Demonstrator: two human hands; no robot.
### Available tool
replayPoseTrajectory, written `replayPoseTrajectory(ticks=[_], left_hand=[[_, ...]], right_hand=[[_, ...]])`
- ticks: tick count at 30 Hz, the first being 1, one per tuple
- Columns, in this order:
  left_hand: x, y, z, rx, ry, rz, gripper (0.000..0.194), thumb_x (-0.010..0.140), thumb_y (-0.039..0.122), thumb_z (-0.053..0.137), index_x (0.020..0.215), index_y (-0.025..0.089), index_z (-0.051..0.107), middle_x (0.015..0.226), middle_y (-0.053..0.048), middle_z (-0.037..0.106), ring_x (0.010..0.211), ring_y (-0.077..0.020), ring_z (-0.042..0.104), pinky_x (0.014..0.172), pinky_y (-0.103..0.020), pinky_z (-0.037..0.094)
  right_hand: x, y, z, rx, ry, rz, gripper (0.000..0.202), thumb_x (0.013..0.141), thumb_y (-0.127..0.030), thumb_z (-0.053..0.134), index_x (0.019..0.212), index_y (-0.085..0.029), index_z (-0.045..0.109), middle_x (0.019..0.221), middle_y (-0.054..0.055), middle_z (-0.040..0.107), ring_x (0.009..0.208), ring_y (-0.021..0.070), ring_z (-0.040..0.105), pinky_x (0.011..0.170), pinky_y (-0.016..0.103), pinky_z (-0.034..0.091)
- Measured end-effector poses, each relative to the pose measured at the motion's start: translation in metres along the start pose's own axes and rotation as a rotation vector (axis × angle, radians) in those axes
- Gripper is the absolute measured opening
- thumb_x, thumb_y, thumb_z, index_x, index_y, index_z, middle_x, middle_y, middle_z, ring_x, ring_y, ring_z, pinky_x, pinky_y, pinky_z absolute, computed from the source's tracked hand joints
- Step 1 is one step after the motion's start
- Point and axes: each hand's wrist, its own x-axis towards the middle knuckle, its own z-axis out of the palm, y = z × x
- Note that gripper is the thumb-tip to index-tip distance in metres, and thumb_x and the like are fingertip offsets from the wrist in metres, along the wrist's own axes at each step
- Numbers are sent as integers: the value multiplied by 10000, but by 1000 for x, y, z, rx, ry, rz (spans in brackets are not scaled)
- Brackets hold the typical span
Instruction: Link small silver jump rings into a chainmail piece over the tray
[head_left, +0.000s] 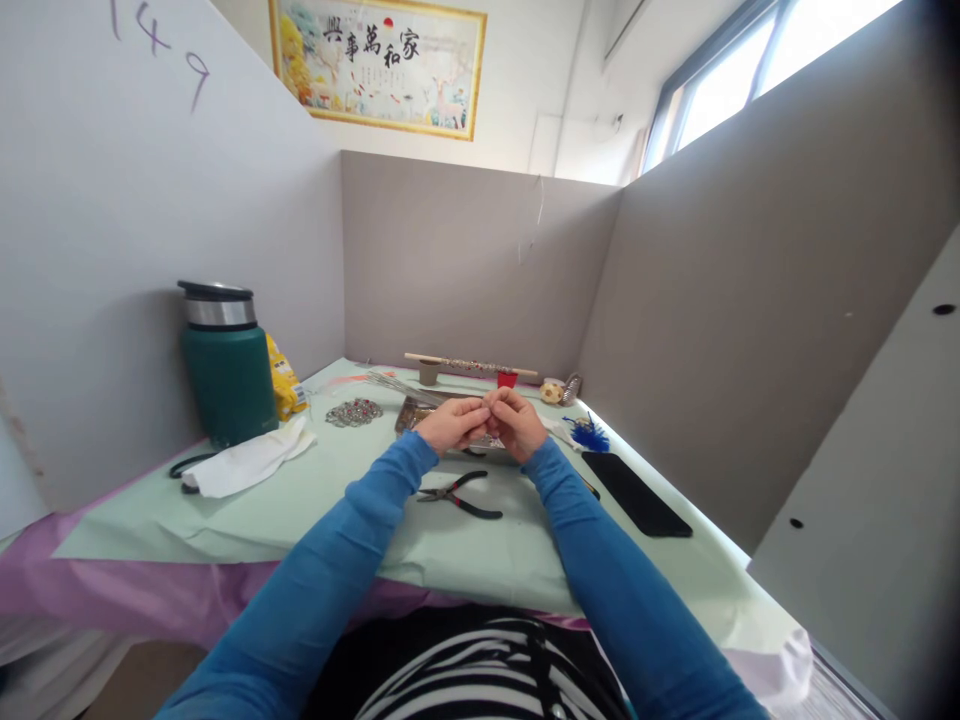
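My left hand (454, 422) and my right hand (516, 422) meet at the fingertips over the middle of the table. Both are closed in a pinch, and whatever lies between the fingers is too small to make out. Partly hidden behind them is a tray (409, 415) with small items in it. A bundle of thin wires (405, 386) reaches from the left toward my left hand. Nearer to me, a pair of pliers (459, 494) with black handles rests on the green table cover, its jaws pointing left.
On the left stand a green bottle (229, 380), a yellow packet (285, 375) and a white cloth (251, 460). A beaded pile (354, 412) lies left of the tray. Behind, a stick (472, 364) spans two cups. A black phone-like slab (637, 493) and blue feathery piece (590, 434) lie right.
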Motion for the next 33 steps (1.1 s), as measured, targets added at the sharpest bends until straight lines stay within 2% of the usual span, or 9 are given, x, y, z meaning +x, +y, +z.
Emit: replayPoseTrajectory(ticks=[4,8,11,13,18,22,26,30,33], left_hand=[[1,0,1,310,89,153,228,821,312,492,667,153,548,511,28,434,457,-71,353,457,-202,279],[4,-5,1,614,242,241,226,818,249,475,647,165,597,551,0,523,531,-108,432,553,-217,329],[7,-9,2,714,349,252,217,812,219,472,657,177,619,588,-16,574,559,-123,466,584,-220,333],[9,-10,2,712,362,231,233,809,227,468,624,179,602,564,-14,565,555,-125,470,574,-220,328],[12,-11,-2,587,302,99,270,802,266,440,563,167,517,486,17,484,482,-104,411,505,-224,300],[11,-10,-5,313,261,39,215,797,285,458,628,158,501,459,50,382,404,-67,297,428,-216,226],[6,-7,-6,41,79,-9,257,790,397,512,720,151,531,462,71,310,371,-42,210,381,-206,141],[3,-4,-4,-19,-52,-67,308,742,446,589,701,146,531,453,74,302,367,-33,197,370,-202,99],[3,-5,-3,-25,-89,-79,327,722,458,612,701,139,543,448,74,299,365,-30,202,373,-208,96]], right_hand=[[1,4,1,-38,70,-8,282,662,-421,678,685,-198,508,588,-41,461,486,81,403,447,221,360],[3,10,7,-132,225,-45,286,671,-420,664,653,-198,485,507,-57,441,446,78,384,420,211,323],[5,14,10,-143,284,-50,303,665,-421,667,638,-200,461,489,-64,439,421,71,369,402,208,301],[6,15,11,-141,292,-36,310,660,-428,668,645,-203,456,491,-68,436,409,66,358,390,206,287],[5,15,9,-159,274,-30,273,694,-424,637,674,-192,492,491,-64,447,411,65,351,390,201,271],[5,10,2,-45,142,8,174,693,-330,626,757,-183,559,544,-44,498,451,76,404,411,200,298],[6,3,-4,177,-15,89,206,683,-315,610,827,-169,602,601,-19,519,494,95,454,411,206,319],[5,2,-4,119,-20,147,249,727,-374,610,833,-149,623,485,-41,461,404,74,381,376,196,261],[3,2,-3,108,-11,123,212,699,-353,655,774,-160,610,521,-42,491,396,59,387,385,192,279]])
